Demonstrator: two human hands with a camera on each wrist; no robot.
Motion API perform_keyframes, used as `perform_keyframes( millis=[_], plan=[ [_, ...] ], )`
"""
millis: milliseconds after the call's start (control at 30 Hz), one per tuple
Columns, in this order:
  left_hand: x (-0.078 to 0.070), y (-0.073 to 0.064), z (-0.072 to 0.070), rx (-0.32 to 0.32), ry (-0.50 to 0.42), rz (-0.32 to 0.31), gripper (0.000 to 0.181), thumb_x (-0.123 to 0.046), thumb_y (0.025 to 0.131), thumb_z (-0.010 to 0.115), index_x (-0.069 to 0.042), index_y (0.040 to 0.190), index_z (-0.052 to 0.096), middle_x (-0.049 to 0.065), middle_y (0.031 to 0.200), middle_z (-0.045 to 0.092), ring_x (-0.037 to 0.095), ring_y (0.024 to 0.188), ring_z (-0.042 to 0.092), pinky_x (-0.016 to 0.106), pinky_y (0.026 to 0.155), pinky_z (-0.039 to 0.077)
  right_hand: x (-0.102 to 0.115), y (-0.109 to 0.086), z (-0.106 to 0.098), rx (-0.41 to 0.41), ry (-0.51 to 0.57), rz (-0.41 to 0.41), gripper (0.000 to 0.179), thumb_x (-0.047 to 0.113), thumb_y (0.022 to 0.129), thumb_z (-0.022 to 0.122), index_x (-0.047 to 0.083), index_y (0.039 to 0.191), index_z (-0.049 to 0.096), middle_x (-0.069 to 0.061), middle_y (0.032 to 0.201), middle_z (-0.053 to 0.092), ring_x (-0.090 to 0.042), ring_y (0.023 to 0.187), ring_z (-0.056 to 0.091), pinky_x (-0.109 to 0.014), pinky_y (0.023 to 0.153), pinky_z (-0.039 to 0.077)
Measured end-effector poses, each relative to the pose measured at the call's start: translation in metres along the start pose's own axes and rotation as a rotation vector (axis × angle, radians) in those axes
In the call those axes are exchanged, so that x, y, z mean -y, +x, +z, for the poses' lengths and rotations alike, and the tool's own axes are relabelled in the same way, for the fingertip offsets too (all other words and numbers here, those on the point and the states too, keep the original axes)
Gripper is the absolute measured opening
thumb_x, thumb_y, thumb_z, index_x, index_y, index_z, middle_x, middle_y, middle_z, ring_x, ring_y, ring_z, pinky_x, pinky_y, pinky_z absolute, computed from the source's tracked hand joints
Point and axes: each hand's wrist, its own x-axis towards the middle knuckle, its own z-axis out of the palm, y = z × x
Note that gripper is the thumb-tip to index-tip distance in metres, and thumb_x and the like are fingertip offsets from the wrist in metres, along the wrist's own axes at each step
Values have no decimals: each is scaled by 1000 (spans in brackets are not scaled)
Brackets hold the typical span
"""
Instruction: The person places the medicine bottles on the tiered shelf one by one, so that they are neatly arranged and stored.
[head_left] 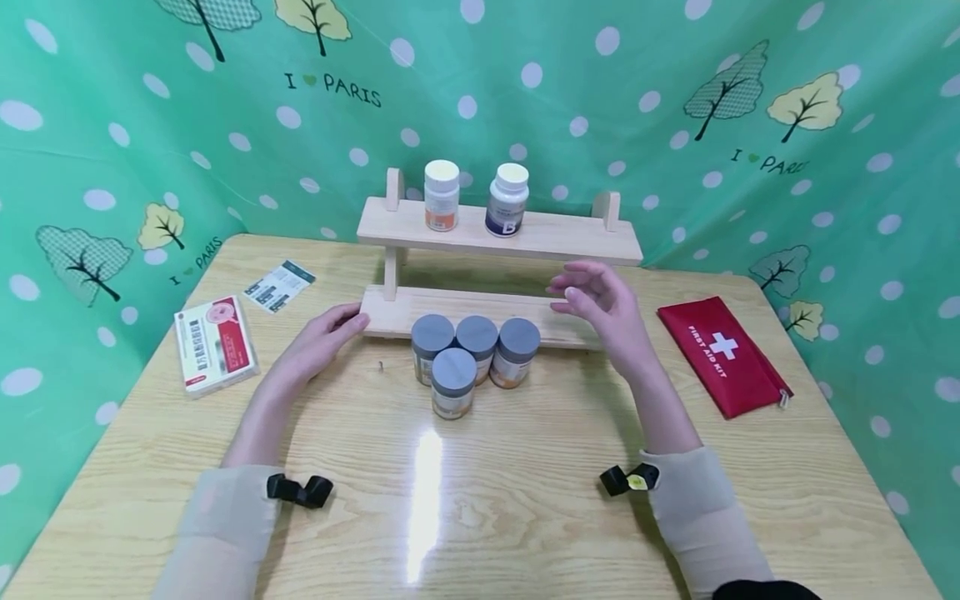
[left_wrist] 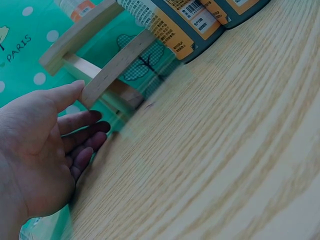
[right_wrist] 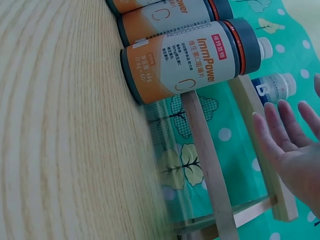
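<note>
A two-tier wooden rack [head_left: 480, 312] stands at the back of the table. At the left end of its lower board is my left hand [head_left: 324, 340], thumb tip touching the board's corner in the left wrist view, other fingers loosely bent beside it. My right hand [head_left: 603, 308] is raised by the rack's right end, fingers relaxed and holding nothing. Several grey-lidded vitamin jars [head_left: 453, 385] are grouped before the lower board; one jar [right_wrist: 187, 62] reads ImmPower in the right wrist view. On the upper board stand a white bottle with an orange band [head_left: 442, 196] and a white-and-blue bottle [head_left: 507, 200].
To the left lie a white-and-red medicine box [head_left: 216, 346] and a printed card [head_left: 280, 286]. A red first aid pouch [head_left: 723, 357] lies on the right. Green patterned cloth [head_left: 480, 100] hangs behind the wooden table [head_left: 525, 500].
</note>
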Motion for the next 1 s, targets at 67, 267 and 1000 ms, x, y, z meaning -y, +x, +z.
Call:
perform_keyframes(
  millis=[67, 267, 1000],
  plan=[
    [-1, 0, -1, 1, 4, -3, 79, -59, 105, 47, -10, 164, 26, 19, 170, 26, 41, 160, 18, 61, 130, 18, 0, 0, 0, 21, -12, 10, 36, 13, 103, 61, 6, 139, 55, -11, 123, 67, -22, 115, 69, -36, 95, 63],
    [0, 0, -1, -2, 5, -2, 79, -58, 105, 47, -9, 163, 27, 19, 169, 28, 41, 159, 19, 61, 130, 19, 0, 0, 0, 112, -58, 71, 37, 16, 103, 64, 9, 138, 56, -17, 128, 65, -22, 116, 69, -36, 97, 62],
    [0, 1, 0, 5, 3, -12, 79, -58, 105, 47, -11, 164, 25, 19, 170, 25, 41, 160, 17, 62, 130, 17, -2, -3, -1, 333, -158, 140, 51, 12, 98, 68, 12, 146, 50, -17, 142, 61, -34, 132, 61, -27, 103, 57]
  ],
)
